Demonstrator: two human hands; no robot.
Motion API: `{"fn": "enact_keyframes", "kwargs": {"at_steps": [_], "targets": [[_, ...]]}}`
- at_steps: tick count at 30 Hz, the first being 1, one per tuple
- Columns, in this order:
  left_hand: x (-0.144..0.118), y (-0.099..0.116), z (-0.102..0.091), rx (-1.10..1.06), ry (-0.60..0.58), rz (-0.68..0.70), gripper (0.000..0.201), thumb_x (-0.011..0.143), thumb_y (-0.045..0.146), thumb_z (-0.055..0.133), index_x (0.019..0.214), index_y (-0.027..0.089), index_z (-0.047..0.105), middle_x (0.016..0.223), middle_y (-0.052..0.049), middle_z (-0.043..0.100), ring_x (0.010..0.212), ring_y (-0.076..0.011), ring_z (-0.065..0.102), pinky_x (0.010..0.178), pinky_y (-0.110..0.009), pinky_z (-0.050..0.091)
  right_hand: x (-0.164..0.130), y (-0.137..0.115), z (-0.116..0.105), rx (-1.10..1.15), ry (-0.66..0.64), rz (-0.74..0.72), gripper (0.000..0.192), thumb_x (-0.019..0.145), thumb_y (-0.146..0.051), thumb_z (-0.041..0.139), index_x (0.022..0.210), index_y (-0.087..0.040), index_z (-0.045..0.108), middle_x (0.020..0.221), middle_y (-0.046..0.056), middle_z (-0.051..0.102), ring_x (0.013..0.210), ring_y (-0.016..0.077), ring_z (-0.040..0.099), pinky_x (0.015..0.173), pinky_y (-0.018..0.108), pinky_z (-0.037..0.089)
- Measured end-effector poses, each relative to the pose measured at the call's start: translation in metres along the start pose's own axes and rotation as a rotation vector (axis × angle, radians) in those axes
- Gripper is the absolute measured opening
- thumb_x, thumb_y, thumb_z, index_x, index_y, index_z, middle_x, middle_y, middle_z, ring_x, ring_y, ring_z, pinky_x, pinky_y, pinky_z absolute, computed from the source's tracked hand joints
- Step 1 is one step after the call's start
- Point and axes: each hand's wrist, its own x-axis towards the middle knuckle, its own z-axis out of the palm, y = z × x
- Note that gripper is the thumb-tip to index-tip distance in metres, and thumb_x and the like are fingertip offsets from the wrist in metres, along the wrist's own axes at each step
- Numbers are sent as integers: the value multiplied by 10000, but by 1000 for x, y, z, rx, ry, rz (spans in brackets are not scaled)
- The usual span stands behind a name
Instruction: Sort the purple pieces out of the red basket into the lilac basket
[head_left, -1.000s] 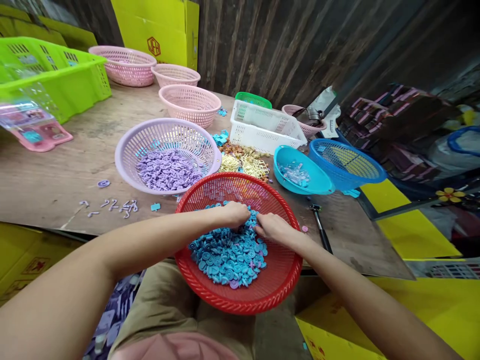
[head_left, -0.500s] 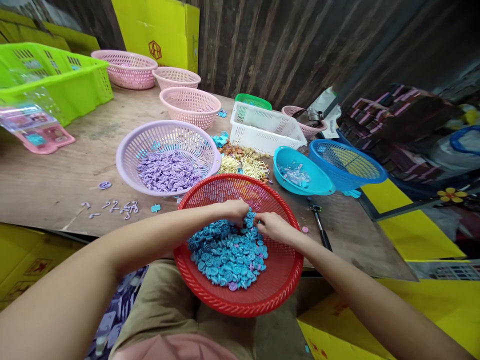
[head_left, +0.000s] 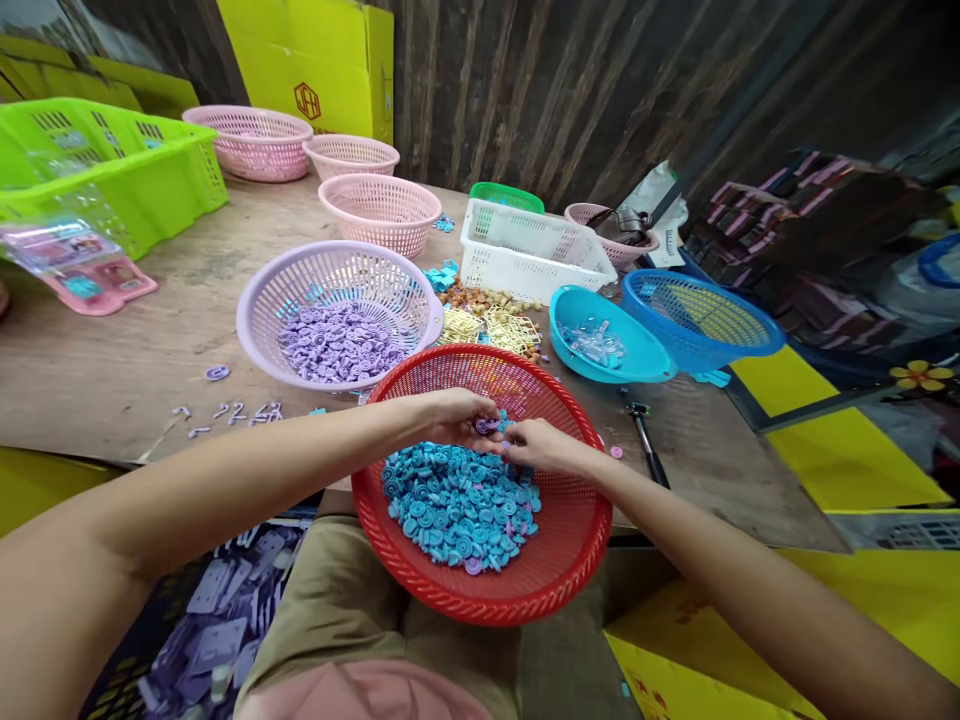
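Note:
A red plastic basket (head_left: 574,560) rests tilted between my lap and the table edge. In it lies a heap of small blue round plastic pieces (head_left: 450,510) with spiral faces, a few pink and purple ones among them. My left hand (head_left: 463,412) is above the far side of the heap, its fingers closed on a purple round plastic piece (head_left: 487,426). Close beside it, my right hand (head_left: 541,445) is closed in a pinch with its fingertips almost meeting the left ones. What the right fingertips hold is mostly hidden.
Beyond the red basket stands a lilac basket (head_left: 259,335) of purple pieces. Further back are pink baskets (head_left: 379,215), a white crate (head_left: 510,272) and a green crate (head_left: 172,185). To the right are a turquoise bowl (head_left: 637,362), a blue basket (head_left: 697,335) and a hammer-like tool (head_left: 649,450).
My left hand has come up from the heap and now shows a purple piece in its fingers. My right hand stays near it. The view has shifted slightly.

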Motion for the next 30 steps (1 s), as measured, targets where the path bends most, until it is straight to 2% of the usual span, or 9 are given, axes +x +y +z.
{"fn": "enact_keyframes", "kwargs": {"at_steps": [5, 7, 10, 14, 18, 20, 22, 27, 30], "targets": [[-12, -12, 2, 365, -16, 23, 114, 732, 138, 436, 676, 110, 531, 445, 44, 437, 380, -46, 418, 400, -162, 340, -15, 8, -20, 1084, -157, -59, 144, 697, -325, 452, 726, -189, 412, 525, -66, 325, 439, 64, 307, 419, 189, 254], [-13, -18, 5, 738, 19, 126, 97, 700, 162, 486, 686, 122, 573, 450, 42, 450, 403, -56, 416, 430, -179, 351, -22, 6, -25, 1302, -167, -121, 156, 665, -303, 482, 749, -188, 418, 573, -54, 346, 471, 63, 323, 436, 185, 263], [-11, -28, 14, 1306, 90, 256, 106, 645, 160, 544, 710, 137, 624, 616, -27, 594, 617, -128, 549, 585, -226, 420, -27, 2, -28, 1372, -118, -171, 182, 659, -332, 474, 755, -180, 443, 642, -27, 398, 500, 64, 337, 446, 189, 274], [-7, -36, 24, 1687, 191, 260, 181, 658, 158, 524, 796, 131, 639, 816, -119, 643, 807, -234, 587, 657, -293, 449, -25, 1, -29, 1135, -47, -155, 252, 719, -420, 414, 645, -180, 406, 564, -44, 358, 441, 56, 277, 407, 186, 224], [2, -35, 25, 1829, 170, 307, 207, 652, 150, 537, 832, 129, 636, 808, -143, 643, 834, -266, 590, 664, -324, 466, -22, 3, -18, 311, -103, -99, 187, 679, -301, 514, 559, -160, 486, 495, -34, 413, 472, 71, 384, 466, 200, 282], [6, -34, 25, 1860, 157, 299, 223, 643, 137, 543, 845, 121, 635, 816, -154, 641, 839, -276, 588, 665, -334, 469, -25, -1, -8, -111, -100, -21, 45, 630, -203, 555, 610, -167, 574, 585, 10, 540, 593, 126, 504, 536, 225, 335], [8, -32, 24, 1874, 150, 294, 226, 658, 114, 510, 844, 113, 637, 821, -160, 640, 830, -271, 590, 668, -336, 467, -28, -9, 3, -366, -101, 55, 127, 632, -164, 544, 729, -188, 624, 715, 59, 615, 697, 187, 566, 580, 256, 373], [12, -27, 18, 1826, 171, 295, 198, 615, 189, 574, 791, 143, 652, 805, -120, 642, 792, -246, 583, 642, -301, 450, -29, -26, 16, -517, -112, 65, 239, 718, -167, 472, 895, -113, 623, 889, 188, 622, 825, 291, 589, 648, 350, 429], [14, -20, 6, 1575, 114, 262, 188, 584, 273, 618, 733, 166, 656, 695, -41, 622, 683, -172, 556, 586, -244, 416, -23, -24, 19, -518, -77, 91, 247, 743, -124, 419, 860, -78, 632, 866, 211, 623, 827, 305, 593, 647, 366, 440]]}}
